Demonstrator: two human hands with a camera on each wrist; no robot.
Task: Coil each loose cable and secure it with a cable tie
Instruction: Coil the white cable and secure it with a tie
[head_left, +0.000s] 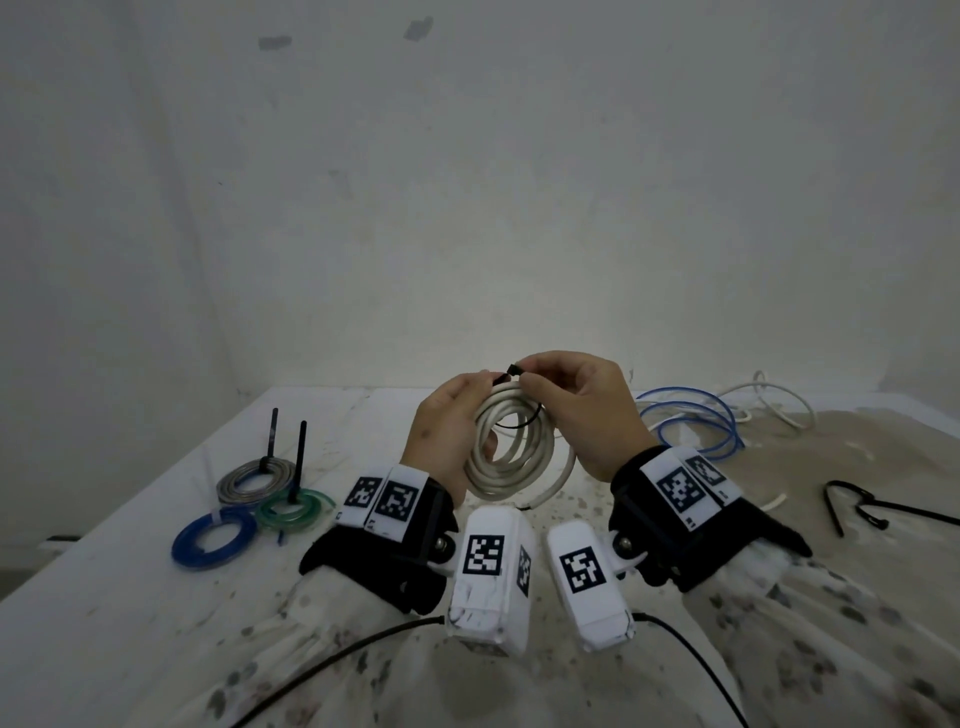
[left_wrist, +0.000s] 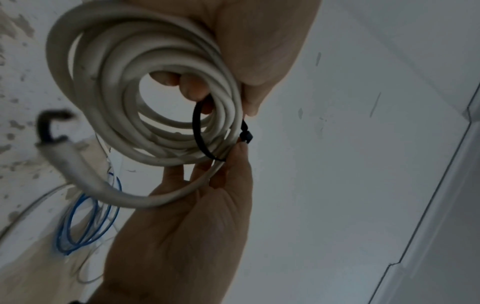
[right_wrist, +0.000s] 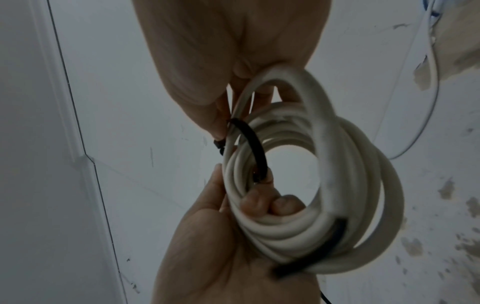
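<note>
Both hands hold a coil of white cable (head_left: 514, 473) upright above the table. My left hand (head_left: 457, 415) grips the coil's left side, with fingers (left_wrist: 179, 82) curled through its middle. A black cable tie (head_left: 522, 423) is looped loosely round the top strands. My right hand (head_left: 561, 395) pinches the tie's head (head_left: 514, 370) above the coil. In the left wrist view the tie (left_wrist: 200, 135) circles the coil (left_wrist: 103, 72) with slack. The right wrist view shows the tie (right_wrist: 255, 144) and the coil (right_wrist: 337, 164), with the cable's dark end (right_wrist: 311, 263) at the bottom.
Three tied coils lie at the left of the table (head_left: 130, 597): grey (head_left: 254, 480), green (head_left: 293, 512) and blue (head_left: 213, 538). A loose blue cable (head_left: 691, 421) and a loose white cable (head_left: 769, 400) lie at the back right. Spare black ties (head_left: 883, 512) lie at the right.
</note>
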